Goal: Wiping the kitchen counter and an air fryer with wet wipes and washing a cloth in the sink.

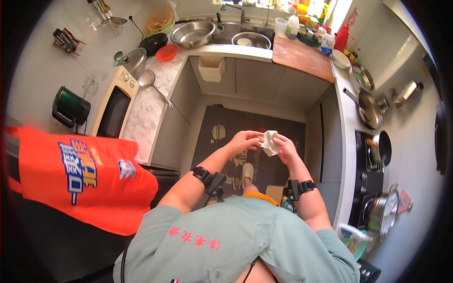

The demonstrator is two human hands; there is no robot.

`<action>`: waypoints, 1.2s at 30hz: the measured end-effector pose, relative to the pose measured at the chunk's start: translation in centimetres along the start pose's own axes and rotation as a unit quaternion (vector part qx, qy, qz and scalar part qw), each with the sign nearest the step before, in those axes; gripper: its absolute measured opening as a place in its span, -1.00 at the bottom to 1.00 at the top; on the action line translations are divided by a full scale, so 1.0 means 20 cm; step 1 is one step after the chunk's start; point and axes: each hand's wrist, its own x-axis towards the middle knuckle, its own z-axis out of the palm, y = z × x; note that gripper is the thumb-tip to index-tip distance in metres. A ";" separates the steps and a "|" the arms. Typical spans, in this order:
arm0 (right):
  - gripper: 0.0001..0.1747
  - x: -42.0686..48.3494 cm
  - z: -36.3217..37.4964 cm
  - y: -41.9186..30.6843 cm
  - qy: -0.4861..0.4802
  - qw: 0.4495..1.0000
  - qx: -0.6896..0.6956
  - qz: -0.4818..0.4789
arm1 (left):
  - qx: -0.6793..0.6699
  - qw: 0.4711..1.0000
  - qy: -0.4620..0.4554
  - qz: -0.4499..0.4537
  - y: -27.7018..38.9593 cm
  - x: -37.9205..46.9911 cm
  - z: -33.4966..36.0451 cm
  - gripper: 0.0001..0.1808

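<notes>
A crumpled white tissue or cloth is held in front of me above the dark floor mat. My right hand pinches it between thumb and fingers from the right. On its other side, my left hand has its fingers bent loosely towards it; the fingertips reach its left edge, and whether they grip it cannot be told. Both forearms wear black straps with small devices. Beyond the hands, a square white bin hangs on the grey cabinet front below the sink.
A marble-patterned counter at left bears a microwave, a skimmer and a red bowl. Steel basins and a wooden board lie by the sink. Pans and a pot line the right counter. A red bag stands near left.
</notes>
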 end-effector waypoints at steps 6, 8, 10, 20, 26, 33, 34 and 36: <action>-0.71 0.63 0.35 -0.35 -0.060 0.994 -0.094 0.023 | 0.165 0.971 0.165 0.051 0.26 0.46 -0.32 -0.43; -0.79 0.79 0.47 -0.44 -0.077 0.981 -0.180 0.014 | 0.262 0.920 0.269 0.112 0.29 0.57 -0.46 -0.44; -0.86 0.93 0.58 -0.50 -0.043 0.977 -0.209 0.000 | 0.277 0.912 0.283 0.105 0.39 0.63 -0.56 -0.45; -0.87 1.91 0.86 -0.76 -0.037 0.967 -0.243 -0.072 | 0.131 0.964 0.231 0.012 0.82 0.98 -1.53 -0.80; -0.81 2.26 1.15 -1.03 0.011 0.963 -0.252 -0.093 | -0.040 0.979 0.182 0.081 1.09 1.28 -1.95 -0.80; -0.81 2.74 1.33 -1.15 -0.002 0.934 -0.357 -0.031 | -0.057 0.913 0.349 0.205 1.16 1.64 -2.33 -0.78; -0.78 2.79 1.39 -1.19 0.015 0.917 -0.397 -0.028 | -0.020 0.901 0.392 0.187 1.17 1.66 -2.39 -0.69; -0.76 2.99 1.45 -1.20 -0.002 0.877 -0.467 -0.117 | 0.072 0.859 0.474 0.179 1.19 1.71 -2.55 -0.64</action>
